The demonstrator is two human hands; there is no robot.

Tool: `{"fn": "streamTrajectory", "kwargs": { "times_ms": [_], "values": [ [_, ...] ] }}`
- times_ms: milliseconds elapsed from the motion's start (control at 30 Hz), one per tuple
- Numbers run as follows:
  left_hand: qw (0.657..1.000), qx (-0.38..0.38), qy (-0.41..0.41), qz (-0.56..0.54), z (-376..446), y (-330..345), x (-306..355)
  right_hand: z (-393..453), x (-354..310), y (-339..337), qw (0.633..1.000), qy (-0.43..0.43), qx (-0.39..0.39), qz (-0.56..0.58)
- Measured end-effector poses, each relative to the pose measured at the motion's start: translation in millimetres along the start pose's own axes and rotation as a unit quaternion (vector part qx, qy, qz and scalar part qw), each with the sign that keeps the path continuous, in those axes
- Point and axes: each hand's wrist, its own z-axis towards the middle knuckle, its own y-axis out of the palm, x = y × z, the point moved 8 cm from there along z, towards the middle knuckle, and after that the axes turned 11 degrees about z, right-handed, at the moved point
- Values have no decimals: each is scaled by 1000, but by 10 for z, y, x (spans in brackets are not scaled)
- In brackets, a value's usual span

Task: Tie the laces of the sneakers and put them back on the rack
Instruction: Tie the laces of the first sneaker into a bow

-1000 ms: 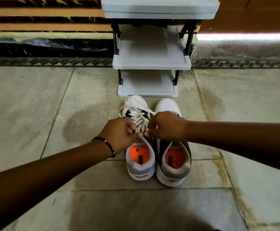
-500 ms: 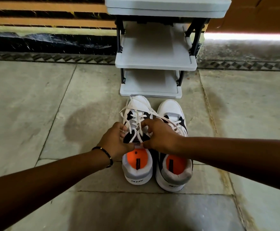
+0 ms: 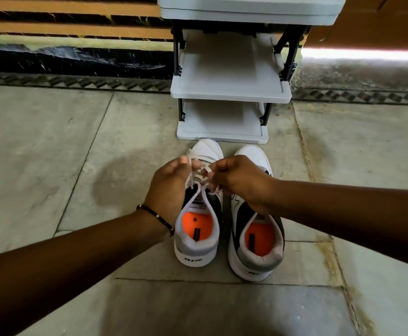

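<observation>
— So which step is this?
— Tying the left sneaker [image 3: 198, 214]; both sit on the floor just before the rack [image 3: 231, 90].
— Grips?
— Left hand [image 3: 167, 187] and right hand [image 3: 240, 183], raised over the tongue, each pinch white lace [image 3: 199, 177].
— Next?
— Probably drawing the knot tight; the right sneaker [image 3: 256, 238] waits.

A home entryway: a grey plastic three-tier shoe rack [image 3: 231, 93] stands on a grey stone-tiled floor [image 3: 52, 154] against a patterned skirting border [image 3: 77, 80].
</observation>
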Motion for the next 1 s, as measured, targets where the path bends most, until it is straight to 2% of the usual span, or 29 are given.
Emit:
{"fn": "streamTrajectory", "kwargs": {
  "times_ms": [100, 200, 267, 333, 467, 567, 667, 733, 800, 867, 933, 1000],
  "values": [
    [994, -52, 77, 65, -15, 84, 181, -20, -13, 173, 997, 10, -68, -32],
    [962, -75, 208, 158, -34, 64, 381, -42, -59, 173, 998, 0, -54, -16],
    [949, -81, 249, 176, -9, 48, 483, -49, -104, 156, 999, -11, -46, 1],
    [947, -101, 233, 198, 60, 61, 478, -60, -167, 160, 999, -26, -44, -1],
    [906, -95, 199, 361, 204, -15, 310, -87, -203, 131, 999, -32, -32, -7],
    [912, -119, 172, 353, 220, -41, 263, -96, -210, 14, 1000, -29, -7, -2],
    [949, -218, 72, 219, 200, 47, 137, -96, -242, -52, 999, -29, -15, -6],
    [931, -302, -8, 206, 167, 91, -18, -103, -264, -48, 999, -27, -27, 4],
    [900, -358, -41, 246, 117, 111, -107, -108, -283, -38, 999, -28, -39, 14],
    [908, -348, -31, 233, 125, 113, -79, -107, -305, -50, 998, -34, -45, 14],
    [925, -300, 5, 233, 170, 94, 5, -99, -316, -89, 998, -40, -43, 8],
    [919, -217, 67, 322, 231, 31, 71, -95, -309, -126, 998, -43, -36, -2]
  ]
}}
